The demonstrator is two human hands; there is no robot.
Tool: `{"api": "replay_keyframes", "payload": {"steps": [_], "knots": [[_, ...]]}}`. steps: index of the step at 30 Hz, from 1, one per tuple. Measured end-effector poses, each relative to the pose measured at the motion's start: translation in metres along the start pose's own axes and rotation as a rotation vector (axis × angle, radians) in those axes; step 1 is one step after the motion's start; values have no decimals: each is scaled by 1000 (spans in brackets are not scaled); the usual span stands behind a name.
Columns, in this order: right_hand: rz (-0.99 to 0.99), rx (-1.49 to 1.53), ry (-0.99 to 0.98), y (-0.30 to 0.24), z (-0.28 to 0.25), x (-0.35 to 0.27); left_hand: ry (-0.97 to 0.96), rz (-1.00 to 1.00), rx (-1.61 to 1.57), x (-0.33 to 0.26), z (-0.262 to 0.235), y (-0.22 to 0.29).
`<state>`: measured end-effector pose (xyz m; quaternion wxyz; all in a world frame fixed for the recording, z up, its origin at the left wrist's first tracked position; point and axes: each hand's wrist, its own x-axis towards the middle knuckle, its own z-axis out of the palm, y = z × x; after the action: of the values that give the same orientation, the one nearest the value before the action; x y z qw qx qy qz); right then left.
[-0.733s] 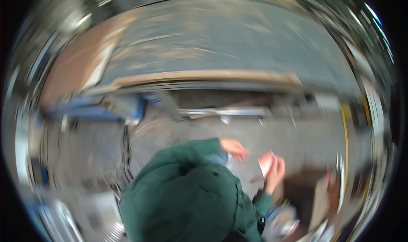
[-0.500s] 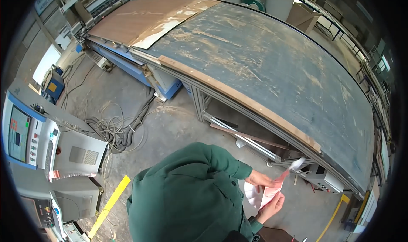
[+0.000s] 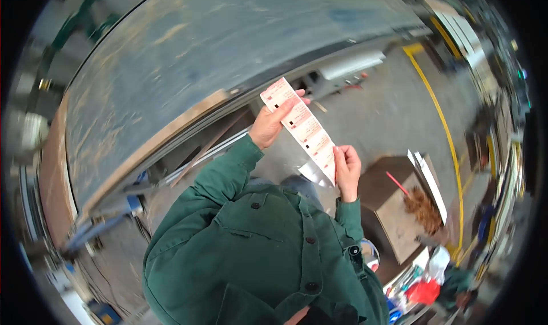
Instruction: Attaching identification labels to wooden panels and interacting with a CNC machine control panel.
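Note:
A strip of pink printed labels is stretched flat and slanting in front of me, with small dark squares printed along it. Around its upper part my left hand is closed, thumb on top and fingertips showing past the far edge. The lower right edge is pinched by my right hand. Below the strip's lower end hangs a pale, shiny piece of sheet; whether it belongs to the strip I cannot tell.
A large dusty dark tabletop with a wooden edge strip lies ahead and left. To my right stands a brown box-like stand bearing a brush and a red stick. A yellow line crosses the floor.
My view has swung to the right, bringing the brown stand into sight. The label strip, folded or bent between my hands before, is now spread out lengthwise.

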<state>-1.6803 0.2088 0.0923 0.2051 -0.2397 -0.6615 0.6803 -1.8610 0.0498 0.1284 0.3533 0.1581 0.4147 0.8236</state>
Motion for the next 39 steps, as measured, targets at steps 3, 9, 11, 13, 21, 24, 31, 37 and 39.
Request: {"api": "replay_keyframes", "payload": {"steps": [3,9,11,13,21,24,31,37,39], "knots": [[12,-26,123,5,-91,49,-86,-35,145,83,60,-49],[50,4,138,-2,-192,148,-73,-84,155,220,120,-113],[92,111,132,9,-223,181,-56,-105,202,263,124,-137],[154,5,75,22,-258,217,-16,-127,213,303,132,-151],[315,34,-201,13,-397,362,-11,-142,73,515,182,-207],[304,29,-136,8,-460,396,-123,-194,100,604,237,-232],[382,186,344,47,-595,440,-393,-340,310,725,392,-329],[275,39,371,28,-736,547,-509,-496,372,793,497,-438],[210,-76,330,2,-773,597,-493,-555,351,818,530,-457]]}}
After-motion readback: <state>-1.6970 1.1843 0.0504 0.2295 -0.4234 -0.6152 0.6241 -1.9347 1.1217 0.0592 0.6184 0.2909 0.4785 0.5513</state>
